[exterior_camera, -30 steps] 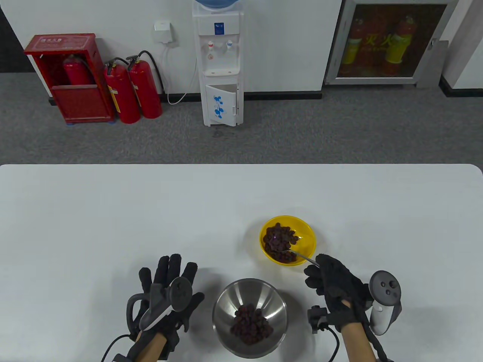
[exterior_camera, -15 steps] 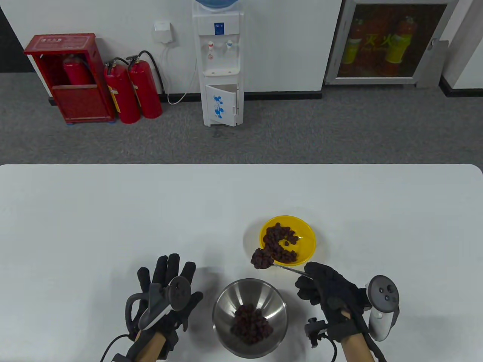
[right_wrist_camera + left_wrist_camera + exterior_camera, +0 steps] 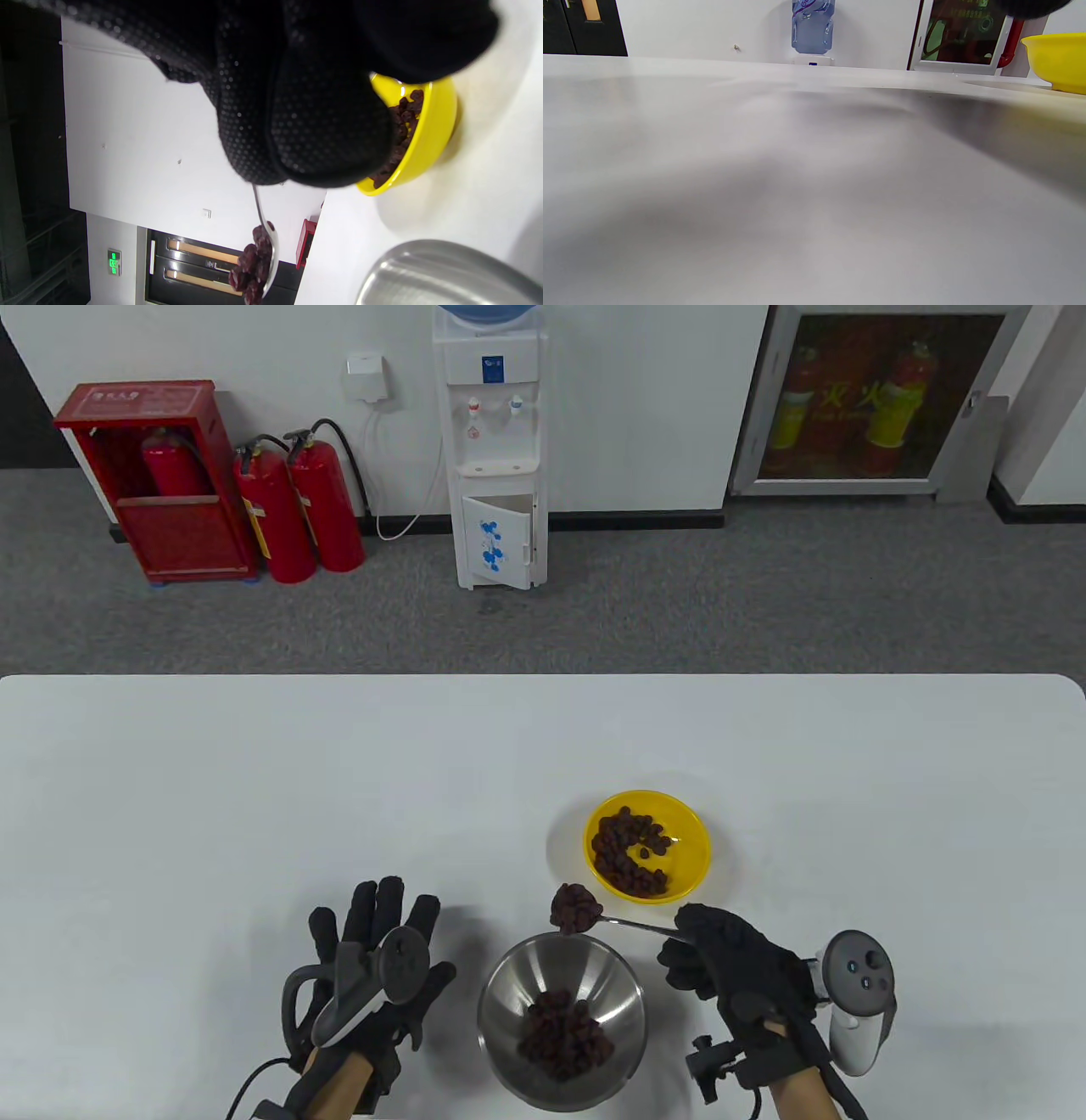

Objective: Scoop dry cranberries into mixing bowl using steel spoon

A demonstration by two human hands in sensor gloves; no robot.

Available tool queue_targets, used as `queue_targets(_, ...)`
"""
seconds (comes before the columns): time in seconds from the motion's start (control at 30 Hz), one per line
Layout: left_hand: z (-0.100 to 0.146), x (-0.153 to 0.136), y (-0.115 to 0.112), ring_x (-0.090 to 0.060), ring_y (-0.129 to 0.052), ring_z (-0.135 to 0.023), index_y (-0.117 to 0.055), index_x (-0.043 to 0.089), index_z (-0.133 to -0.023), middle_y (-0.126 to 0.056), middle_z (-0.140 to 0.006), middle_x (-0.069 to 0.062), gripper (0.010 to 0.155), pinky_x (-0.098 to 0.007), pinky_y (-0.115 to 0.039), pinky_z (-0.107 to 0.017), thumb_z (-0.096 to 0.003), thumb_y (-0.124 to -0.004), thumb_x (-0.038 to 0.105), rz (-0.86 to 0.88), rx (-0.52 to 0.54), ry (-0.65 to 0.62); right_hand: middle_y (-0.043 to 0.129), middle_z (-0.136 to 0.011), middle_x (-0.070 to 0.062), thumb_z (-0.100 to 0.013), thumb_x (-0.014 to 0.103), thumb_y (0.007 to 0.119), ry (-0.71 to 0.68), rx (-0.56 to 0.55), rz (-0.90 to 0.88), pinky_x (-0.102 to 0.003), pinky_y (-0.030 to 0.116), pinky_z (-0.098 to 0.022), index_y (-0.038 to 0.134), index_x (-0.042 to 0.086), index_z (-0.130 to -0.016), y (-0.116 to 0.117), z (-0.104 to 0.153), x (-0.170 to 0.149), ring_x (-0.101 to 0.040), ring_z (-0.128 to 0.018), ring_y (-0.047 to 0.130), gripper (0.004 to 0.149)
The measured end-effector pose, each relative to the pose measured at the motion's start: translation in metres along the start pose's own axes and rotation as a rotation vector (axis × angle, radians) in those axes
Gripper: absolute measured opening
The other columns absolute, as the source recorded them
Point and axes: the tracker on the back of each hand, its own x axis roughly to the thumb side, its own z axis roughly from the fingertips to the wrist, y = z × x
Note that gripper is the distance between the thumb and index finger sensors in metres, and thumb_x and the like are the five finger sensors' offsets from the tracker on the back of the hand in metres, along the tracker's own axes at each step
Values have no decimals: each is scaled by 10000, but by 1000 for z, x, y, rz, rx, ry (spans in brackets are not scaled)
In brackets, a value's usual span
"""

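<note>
Right grip: my right hand (image 3: 734, 976) pinches the handle of the steel spoon (image 3: 632, 923); fingers closed around it, bowl end pointing toward 9 o'clock.
Left grip: my left hand (image 3: 373, 976) rests palm down on the bench (image 3: 254, 780), fingers spread apart, holding nothing.
Spoon load: a heaped mound of dry cranberries (image 3: 575, 908) sits in the spoon. The right wrist view shows the same load (image 3: 254, 267) clustered at the tip.
Spoon position: clear of the yellow bowl (image 3: 691, 857), just beyond the mixing bowl (image 3: 509, 984) rim at its 12 o'clock side; not yet over the centre.
Source: the yellow bowl lies at 1 o'clock from the mixing bowl, well apart from it, and holds a good share of cranberries.
Destination: the mixing bowl lies between my hands, near the bench's 6 o'clock edge, with a pile of cranberries already in its bottom.
Progress: judged partway. Some fruit is transferred; this spoonful is not tipped; the source is not emptied, so more scoops remain.
Change from one second ago: the spoon was then inside the yellow bowl, buried in the fruit. It has since lifted out loaded and travelled toward 7 o'clock. My left hand has barely moved.
</note>
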Motion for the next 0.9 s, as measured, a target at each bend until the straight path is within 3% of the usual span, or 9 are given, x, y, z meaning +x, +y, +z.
queue_targets(0.1,0,0,0,-271,-75,-1159,-228,513,-1063,-60,-1206,65,781,-701,-52,-715,-407,-588,737,0,1,-1,1022,-616,-53,-466,331,773,-14,16,18,-410,839,-264,870,84,-789,0,0,0,-221,-409,1068,418)
queue_targets(0.13,0,0,0,-271,-74,-1159,-228,513,-1062,-56,-1206,66,781,-701,-52,-715,-407,-588,737,1,2,0,1018,-626,17,-467,331,772,-21,23,25,-411,837,-267,870,89,-791,1,0,-1,-222,-413,1066,416)
queue_targets(0.53,-1,1,-1,-270,-75,-1159,-228,513,-1062,-58,-1206,65,780,-701,-52,-715,-407,-588,736,0,-3,-3,980,-709,21,-463,327,763,-42,65,137,-431,809,-329,862,193,-828,-5,-6,-9,-231,-507,1026,401)
queue_targets(0.9,-1,1,-1,-271,-74,-1159,-229,511,-1064,-58,-1206,65,779,-701,-54,-715,-409,-588,734,4,-1,-5,958,-765,44,-455,322,772,-278,89,209,-450,790,-382,869,258,-834,-10,-6,-1,-229,-589,999,396)
